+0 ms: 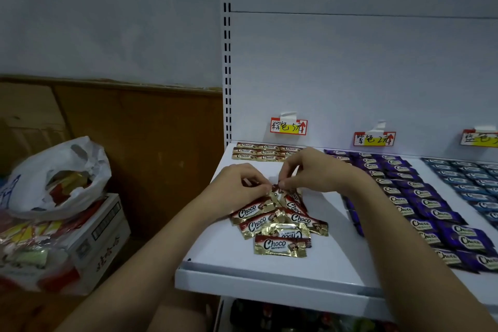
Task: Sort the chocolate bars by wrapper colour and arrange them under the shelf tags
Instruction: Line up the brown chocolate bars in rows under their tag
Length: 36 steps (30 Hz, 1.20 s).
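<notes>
Your left hand (242, 186) and right hand (310, 172) meet over the white shelf (269, 269), fingertips pinched on one brown-and-gold bar (275, 188) at the far end of a loose pile (280, 224). Two-handed pinch reads as squaring the bar before it joins the row; that is a guess.

Brown row (265, 152) already sits at the back, just under the left tag (289, 127). Likely the pile goes in front of it, working back to front.

Purple bars (415, 197) lie in neat columns under the middle tag (374, 139). Blue bars (474, 180) fill the right side under a third tag (479, 139), cut off by the frame edge.

Writing: wrappers read "Choco" in script, small print below too fine to read. Tags are handwritten Chinese with a red arrow and yellow highlight: left seems to say brown, 5 yuan; middle purple, 2 yuan; right starts with blue, rest out of view.

Off the shelf, left: a white plastic bag (59, 175) with red and yellow packets, on a carton (102, 232).
</notes>
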Each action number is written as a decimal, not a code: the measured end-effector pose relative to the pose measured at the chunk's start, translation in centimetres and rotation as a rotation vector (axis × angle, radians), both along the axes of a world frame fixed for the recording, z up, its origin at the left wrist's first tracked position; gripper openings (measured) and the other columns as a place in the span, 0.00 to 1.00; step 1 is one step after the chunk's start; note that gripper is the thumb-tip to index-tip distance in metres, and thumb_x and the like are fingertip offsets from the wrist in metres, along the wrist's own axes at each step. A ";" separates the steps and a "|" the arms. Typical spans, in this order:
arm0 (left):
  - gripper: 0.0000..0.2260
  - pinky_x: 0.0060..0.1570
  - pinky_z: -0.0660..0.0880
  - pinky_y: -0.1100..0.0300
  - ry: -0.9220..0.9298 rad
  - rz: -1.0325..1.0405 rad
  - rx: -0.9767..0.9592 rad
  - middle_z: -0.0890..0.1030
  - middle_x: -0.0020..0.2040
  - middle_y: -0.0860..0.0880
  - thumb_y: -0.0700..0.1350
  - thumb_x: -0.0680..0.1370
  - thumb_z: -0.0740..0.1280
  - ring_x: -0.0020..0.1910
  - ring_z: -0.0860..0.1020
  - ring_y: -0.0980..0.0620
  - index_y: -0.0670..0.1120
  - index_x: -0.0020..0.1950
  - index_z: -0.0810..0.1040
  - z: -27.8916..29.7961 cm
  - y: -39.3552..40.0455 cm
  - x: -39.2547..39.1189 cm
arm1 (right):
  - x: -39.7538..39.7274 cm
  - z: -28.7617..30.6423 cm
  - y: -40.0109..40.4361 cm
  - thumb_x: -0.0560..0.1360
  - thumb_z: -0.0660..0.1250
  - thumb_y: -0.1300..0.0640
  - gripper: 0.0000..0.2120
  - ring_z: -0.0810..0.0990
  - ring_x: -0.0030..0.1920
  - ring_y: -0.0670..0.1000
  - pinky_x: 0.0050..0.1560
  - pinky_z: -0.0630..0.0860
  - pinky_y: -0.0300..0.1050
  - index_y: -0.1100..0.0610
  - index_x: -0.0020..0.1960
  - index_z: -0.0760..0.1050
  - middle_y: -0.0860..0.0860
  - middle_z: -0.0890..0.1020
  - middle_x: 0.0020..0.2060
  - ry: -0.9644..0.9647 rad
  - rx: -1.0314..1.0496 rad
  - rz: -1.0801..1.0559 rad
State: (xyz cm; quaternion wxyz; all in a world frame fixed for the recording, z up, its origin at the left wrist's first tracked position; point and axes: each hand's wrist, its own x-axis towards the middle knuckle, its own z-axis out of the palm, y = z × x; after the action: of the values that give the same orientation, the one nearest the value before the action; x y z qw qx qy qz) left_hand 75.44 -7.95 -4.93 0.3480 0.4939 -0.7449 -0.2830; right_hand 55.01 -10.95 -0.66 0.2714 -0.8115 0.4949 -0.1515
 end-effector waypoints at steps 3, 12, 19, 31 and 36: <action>0.02 0.50 0.76 0.61 0.032 0.001 0.021 0.82 0.46 0.57 0.46 0.74 0.73 0.47 0.79 0.58 0.52 0.42 0.85 -0.1 -0.1 0.0 | -0.3 0.2 -0.2 0.75 0.70 0.60 0.03 0.82 0.37 0.41 0.31 0.72 0.29 0.56 0.43 0.81 0.47 0.85 0.38 -0.164 0.016 -0.052; 0.05 0.33 0.74 0.60 0.595 0.160 0.219 0.81 0.42 0.43 0.41 0.79 0.66 0.33 0.77 0.51 0.41 0.48 0.80 0.0 -0.8 1.3 | -0.2 0.0 -0.4 0.79 0.64 0.65 0.01 0.85 0.35 0.57 0.32 0.80 0.41 0.62 0.48 0.74 0.60 0.81 0.42 -0.578 0.234 -0.250; 0.04 0.33 0.80 0.62 0.700 0.228 0.265 0.82 0.49 0.38 0.42 0.79 0.67 0.35 0.81 0.46 0.42 0.52 0.77 -0.2 -1.2 1.2 | -0.2 0.0 -0.6 0.74 0.68 0.71 0.08 0.86 0.42 0.57 0.41 0.83 0.43 0.62 0.52 0.77 0.62 0.83 0.46 -0.653 0.339 -0.268; 0.11 0.45 0.82 0.56 0.797 0.124 0.386 0.85 0.48 0.40 0.41 0.75 0.70 0.48 0.84 0.44 0.43 0.57 0.78 0.5 -1.6 1.3 | -0.4 -0.4 -0.8 0.72 0.68 0.73 0.12 0.83 0.47 0.54 0.44 0.81 0.40 0.57 0.44 0.83 0.58 0.83 0.48 -0.471 0.193 -0.306; 0.09 0.45 0.81 0.60 0.813 0.203 0.337 0.83 0.51 0.41 0.36 0.80 0.62 0.46 0.85 0.49 0.40 0.58 0.77 1.6 -2.6 1.9 | -0.8 -0.6 -1.1 0.73 0.69 0.71 0.11 0.82 0.44 0.52 0.46 0.82 0.41 0.57 0.43 0.84 0.60 0.83 0.47 -0.504 0.174 -0.364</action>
State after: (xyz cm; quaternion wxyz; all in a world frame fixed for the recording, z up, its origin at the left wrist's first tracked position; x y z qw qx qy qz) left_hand 77.31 -10.53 -3.32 0.5531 0.4629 -0.4390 -0.5358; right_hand 54.24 -12.05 -1.22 0.4220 -0.6205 0.5603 -0.3508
